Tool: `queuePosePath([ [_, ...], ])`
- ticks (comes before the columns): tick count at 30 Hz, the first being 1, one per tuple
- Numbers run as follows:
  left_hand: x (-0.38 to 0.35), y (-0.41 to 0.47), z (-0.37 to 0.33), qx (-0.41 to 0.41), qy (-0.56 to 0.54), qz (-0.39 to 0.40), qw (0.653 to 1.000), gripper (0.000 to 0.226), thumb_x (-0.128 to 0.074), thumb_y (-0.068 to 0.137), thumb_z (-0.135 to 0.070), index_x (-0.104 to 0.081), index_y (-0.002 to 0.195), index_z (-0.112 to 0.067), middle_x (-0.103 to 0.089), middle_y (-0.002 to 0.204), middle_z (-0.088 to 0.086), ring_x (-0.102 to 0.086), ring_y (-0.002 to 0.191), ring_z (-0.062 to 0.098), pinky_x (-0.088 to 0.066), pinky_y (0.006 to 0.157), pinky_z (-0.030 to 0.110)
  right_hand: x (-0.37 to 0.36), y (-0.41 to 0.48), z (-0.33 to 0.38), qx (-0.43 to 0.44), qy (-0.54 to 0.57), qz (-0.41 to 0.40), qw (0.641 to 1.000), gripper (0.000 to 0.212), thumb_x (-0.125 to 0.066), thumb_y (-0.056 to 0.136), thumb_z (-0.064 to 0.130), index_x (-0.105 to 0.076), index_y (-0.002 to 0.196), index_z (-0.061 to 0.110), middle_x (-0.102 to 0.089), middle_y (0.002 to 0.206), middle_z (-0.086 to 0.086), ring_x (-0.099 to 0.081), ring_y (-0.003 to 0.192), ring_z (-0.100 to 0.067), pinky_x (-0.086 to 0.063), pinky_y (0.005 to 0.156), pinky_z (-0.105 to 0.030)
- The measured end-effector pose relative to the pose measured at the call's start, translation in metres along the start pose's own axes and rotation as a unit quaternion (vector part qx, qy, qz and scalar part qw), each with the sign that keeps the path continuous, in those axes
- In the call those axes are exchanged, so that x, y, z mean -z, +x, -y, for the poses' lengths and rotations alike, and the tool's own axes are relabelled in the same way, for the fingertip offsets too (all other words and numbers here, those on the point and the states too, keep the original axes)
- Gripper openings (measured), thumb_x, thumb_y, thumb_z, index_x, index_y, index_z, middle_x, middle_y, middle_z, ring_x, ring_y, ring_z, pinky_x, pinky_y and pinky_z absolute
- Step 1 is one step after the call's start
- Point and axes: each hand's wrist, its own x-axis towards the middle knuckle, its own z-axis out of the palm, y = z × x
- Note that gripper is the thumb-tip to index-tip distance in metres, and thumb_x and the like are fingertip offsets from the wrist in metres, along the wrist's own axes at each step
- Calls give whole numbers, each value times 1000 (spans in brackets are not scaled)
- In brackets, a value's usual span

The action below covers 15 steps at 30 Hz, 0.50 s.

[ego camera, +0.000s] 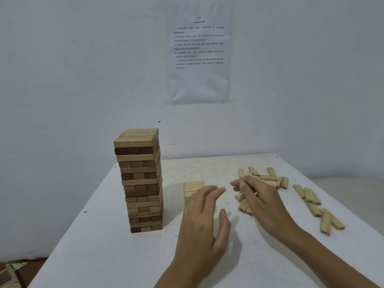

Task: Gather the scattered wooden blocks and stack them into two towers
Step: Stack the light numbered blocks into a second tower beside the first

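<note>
1 tall tower [141, 181] stands on the white table [104, 246]. Just right of it is a low pale stack [193, 187], half hidden by the left hand [204, 221], fingers spread, holding nothing. Further right, loose blocks [311, 196] lie scattered, some under the right hand [264, 200]; can't tell if it's gripping any.

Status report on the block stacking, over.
Both hands open, empty: left hand at the low light stack, right hand over loose blocks. Dark tower stands. Nothing in the way.
</note>
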Motion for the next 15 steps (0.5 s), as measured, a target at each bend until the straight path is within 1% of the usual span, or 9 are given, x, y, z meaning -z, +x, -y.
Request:
queuePosePath([
  [1, -4, 2, -3, -13, 3, 13, 1000, 37, -43, 90, -24, -51, 126, -20, -50, 123, -10, -45, 117, 1, -37, 96, 17, 7, -1, -5, -6, 3, -10, 1000, 24, -46, 100, 14, -69, 97, 23, -68, 91, 11, -61, 81, 4, -45, 67, -10],
  [3, -13, 6, -9, -34, 11, 37, 999, 34, -43, 89, -22, -53, 122, -21, -51, 118, -10, -46, 111, 0, -35, 94, 13, 21, -1, -18, -23, 0, -35, 999, 26, -49, 97, 8, -69, 90, 24, -69, 86, 9, -61, 75, -5, -46, 62, -15],
  [5, -27, 10, -12, -46, 17, 65, 997, 32, -44, 87, -21, -54, 117, -22, -52, 113, -11, -46, 105, -1, -33, 91, 10, 32, 4, -31, -48, -1, -60, 997, 29, -51, 93, 1, -69, 86, 23, -70, 86, 5, -63, 75, -14, -47, 62, -19],
  [7, -42, 15, -15, -31, 8, 102, 994, 32, -41, 87, -24, -55, 115, -23, -51, 110, -13, -45, 101, -2, -32, 88, 10, 43, 14, -41, -75, 2, -83, 994, 29, -49, 91, -4, -70, 86, 16, -71, 89, 2, -65, 80, -17, -49, 63, -19],
  [9, -59, 21, -17, 4, -15, 128, 992, 38, -33, 85, -31, -54, 116, -24, -49, 110, -16, -43, 101, -3, -31, 85, 9, 55, 27, -51, -109, 10, -99, 989, 31, -45, 90, -6, -71, 86, 12, -72, 90, 0, -66, 77, -16, -49, 63, -21],
  [11, -75, 25, -18, 37, -43, 140, 989, 43, -30, 83, -36, -53, 117, -24, -48, 112, -17, -41, 105, -3, -30, 86, 7, 65, 37, -61, -140, 19, -112, 984, 33, -45, 88, -6, -72, 83, 13, -72, 86, -4, -63, 75, -16, -49, 66, -26],
  [13, -90, 32, -16, 57, -53, 147, 986, 33, -39, 88, -29, -53, 117, -23, -50, 114, -14, -41, 108, 0, -32, 88, 10, 67, 42, -73, -160, 11, -131, 978, 31, -49, 86, -5, -72, 79, 15, -71, 83, -8, -61, 74, -20, -51, 71, -36],
  [14, -98, 35, -14, 66, -53, 150, 985, 27, -45, 90, -25, -54, 116, -22, -51, 114, -13, -42, 108, 2, -34, 88, 13, 66, 42, -78, -169, -2, -135, 976, 29, -51, 85, -4, -71, 79, 15, -70, 83, -9, -60, 72, -21, -51, 70, -34],
  [15, -105, 39, -13, 74, -48, 152, 984, 24, -49, 92, -24, -55, 115, -22, -53, 113, -12, -43, 107, 4, -36, 88, 16, 64, 41, -83, -173, -24, -132, 976, 26, -53, 85, -3, -71, 80, 15, -69, 84, -8, -59, 71, -18, -49, 66, -28],
])
